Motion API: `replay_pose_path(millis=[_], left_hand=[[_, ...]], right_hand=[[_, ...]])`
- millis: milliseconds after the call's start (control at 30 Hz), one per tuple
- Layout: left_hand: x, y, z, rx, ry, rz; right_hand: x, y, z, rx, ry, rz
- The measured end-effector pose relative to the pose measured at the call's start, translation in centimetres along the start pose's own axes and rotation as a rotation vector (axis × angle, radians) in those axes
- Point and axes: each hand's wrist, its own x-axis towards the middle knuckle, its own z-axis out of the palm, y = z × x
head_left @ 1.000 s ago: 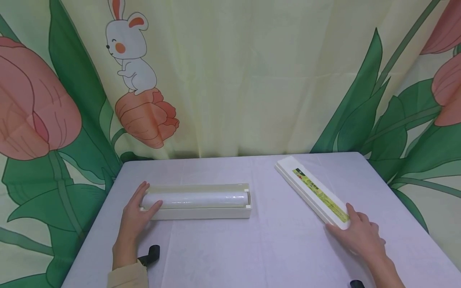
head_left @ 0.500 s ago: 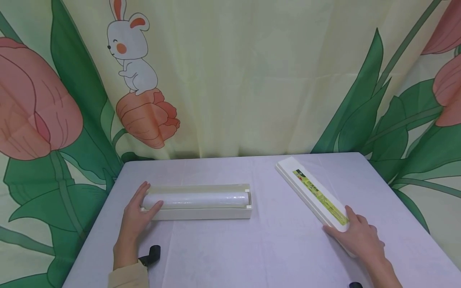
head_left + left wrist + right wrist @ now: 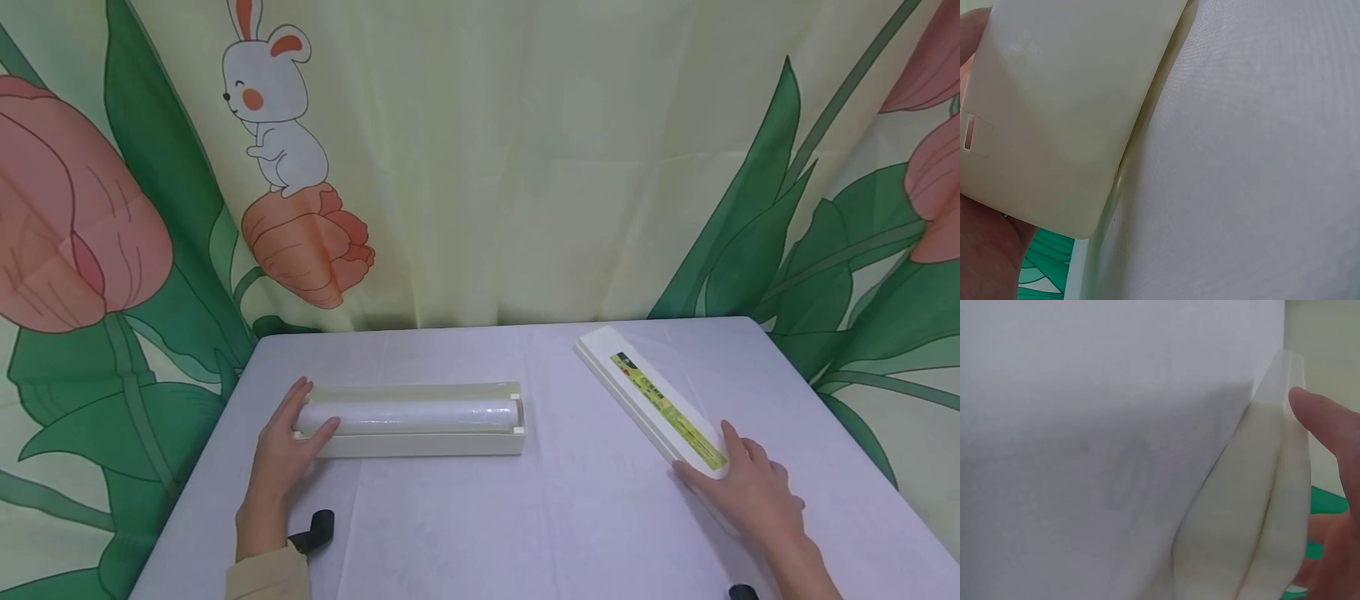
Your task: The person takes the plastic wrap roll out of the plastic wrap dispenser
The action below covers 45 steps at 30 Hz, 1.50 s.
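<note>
A white cling film dispenser box [image 3: 420, 445] lies lidless on the left half of the table, its long side toward me. Inside rests a clear-white roll of cling film [image 3: 427, 414]. My left hand [image 3: 276, 467] grips the box's left end, thumb over the front edge and fingers at the back. The left wrist view shows that end wall [image 3: 1060, 119] with a small slot. On the right, a long white lid [image 3: 633, 400] with a yellow-green label [image 3: 667, 408] lies diagonally. My right hand [image 3: 753, 492] holds its near end between thumb and fingers.
A white cloth covers the table [image 3: 480, 525]. Behind the far edge hangs a curtain [image 3: 510, 167] printed with tulips and a rabbit. Black wrist camera parts [image 3: 321, 527] show by the left sleeve [image 3: 266, 575] and below the right hand.
Both hands keep their places on the box and the lid. Only a slight shift of the right hand and its lid shows.
</note>
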Motion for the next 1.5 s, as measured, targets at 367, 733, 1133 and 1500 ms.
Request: replay_pose_path(millis=[367,733,1133,1500], left_hand=[[0.1,-0.2,0.0,-0.006,-0.005,0.01],[0.1,-0.4,0.0,-0.006,-0.004,0.013],[0.1,-0.4,0.0,0.001,-0.006,0.014],[0.1,-0.4,-0.1,-0.007,-0.005,0.013]], right_hand=[[-0.2,-1.0,-0.6,-0.015,0.071,-0.035],[-0.2,-2.3,-0.5,-0.035,0.146,-0.112],[-0.3,-3.9,-0.1,-0.026,0.225,-0.197],[-0.1,-6.4,-0.3,0.04,0.265,-0.274]])
